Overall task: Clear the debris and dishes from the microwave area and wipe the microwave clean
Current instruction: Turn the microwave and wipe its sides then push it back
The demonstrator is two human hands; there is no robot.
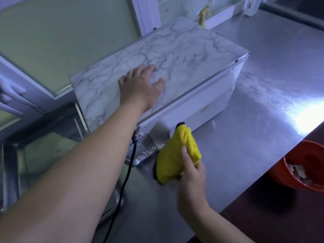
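Note:
A white microwave [206, 102] with a marble-patterned top stands on the steel counter, its vented back panel turned toward me. My left hand [140, 85] lies flat on the marble top, fingers spread. A bunched yellow cloth [175, 155] is gripped in my right hand [191, 174] close to the microwave's rear lower corner, just above the counter. Whether the cloth touches the microwave I cannot tell.
A black power cord [129, 165] runs from the microwave's back down toward me. A red bin [298, 172] with scraps stands below the counter's [263, 120] right edge. A yellow spray bottle [203, 18] stands behind the microwave. A sink [43, 146] lies at the left.

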